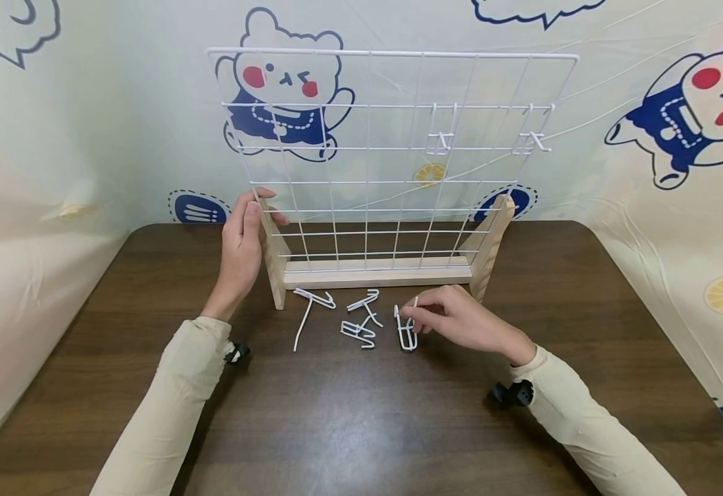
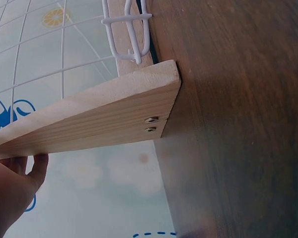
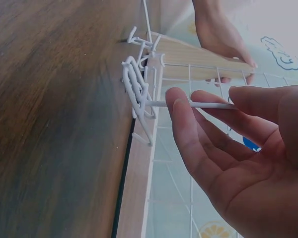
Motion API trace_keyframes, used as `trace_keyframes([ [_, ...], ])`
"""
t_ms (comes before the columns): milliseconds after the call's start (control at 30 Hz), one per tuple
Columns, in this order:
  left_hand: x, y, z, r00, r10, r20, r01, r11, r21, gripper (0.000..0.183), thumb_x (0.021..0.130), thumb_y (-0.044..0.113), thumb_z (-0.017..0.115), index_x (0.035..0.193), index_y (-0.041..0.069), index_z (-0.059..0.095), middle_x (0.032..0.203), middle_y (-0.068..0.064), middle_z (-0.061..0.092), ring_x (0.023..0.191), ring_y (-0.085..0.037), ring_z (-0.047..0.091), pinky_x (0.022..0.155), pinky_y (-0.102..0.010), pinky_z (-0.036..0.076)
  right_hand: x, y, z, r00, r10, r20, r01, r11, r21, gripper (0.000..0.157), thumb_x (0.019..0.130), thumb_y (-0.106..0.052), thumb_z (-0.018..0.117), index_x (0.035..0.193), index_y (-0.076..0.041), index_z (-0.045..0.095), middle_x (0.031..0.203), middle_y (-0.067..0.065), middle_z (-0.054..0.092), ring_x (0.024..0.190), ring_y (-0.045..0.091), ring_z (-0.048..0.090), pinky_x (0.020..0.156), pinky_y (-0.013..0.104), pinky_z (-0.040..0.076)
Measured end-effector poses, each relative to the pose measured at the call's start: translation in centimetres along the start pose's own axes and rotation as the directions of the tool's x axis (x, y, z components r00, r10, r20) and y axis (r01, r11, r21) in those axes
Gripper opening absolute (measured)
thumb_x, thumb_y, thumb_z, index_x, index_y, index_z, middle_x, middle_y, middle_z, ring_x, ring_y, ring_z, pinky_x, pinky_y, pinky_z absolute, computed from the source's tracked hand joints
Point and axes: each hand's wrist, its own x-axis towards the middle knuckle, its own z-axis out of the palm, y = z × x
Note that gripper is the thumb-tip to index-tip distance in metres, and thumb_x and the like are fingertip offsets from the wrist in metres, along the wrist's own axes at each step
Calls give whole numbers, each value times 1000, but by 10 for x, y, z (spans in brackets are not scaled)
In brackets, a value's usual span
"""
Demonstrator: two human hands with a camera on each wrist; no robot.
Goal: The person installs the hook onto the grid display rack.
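My left hand [image 1: 242, 234] grips the upper part of the wooden side post [image 1: 273, 255] of a white wire grid rack [image 1: 368, 182]. In the left wrist view, fingers curl around the post's far edge. My right hand [image 1: 460, 317] holds a white wire hook [image 1: 407, 334] by its straight prong, just above the table in front of the rack. The right wrist view shows the prong [image 3: 208, 105] among the fingers, with the hook's looped base pointing away from the palm. Two more hooks hang on the grid at the right: one hook [image 1: 442, 138] and another hook [image 1: 535, 140].
Left of my right hand, several loose white hooks lie on the brown table [image 1: 337, 427]: one long-pronged hook [image 1: 313, 300] and a small cluster of hooks [image 1: 361, 327]. The rack's other wooden post [image 1: 494, 241] stands at the right. A printed cloth [image 1: 151, 138] hangs behind the table.
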Motion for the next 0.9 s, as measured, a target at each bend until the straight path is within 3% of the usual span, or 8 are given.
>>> trace_keyframes([
  [367,-2,3,1,1000,6,-4,-6,1000,11,36,110,22,33,130,2,55,98,-22,64,96,-32,65,92,-36,47,-3,-10,-2,999,-10,-39,9,1000,-10,18,102,-23,58,94,-19,74,84,0,73,80,24,70,74,32,55],
  [667,-3,5,-2,1000,-16,-13,16,999,30,35,110,23,32,131,7,55,100,-26,63,99,-33,64,92,-35,46,-1,-19,-9,994,-41,-99,41,999,-5,22,102,-23,58,93,-12,75,84,-3,71,78,15,68,74,29,55],
  [900,-4,4,1,1000,-23,-11,23,1000,2,35,110,24,33,132,6,53,101,-25,63,100,-33,64,90,-35,47,1,-29,-16,990,-58,-131,64,997,45,17,101,-19,60,99,-16,76,89,-3,73,79,9,70,76,31,57],
])
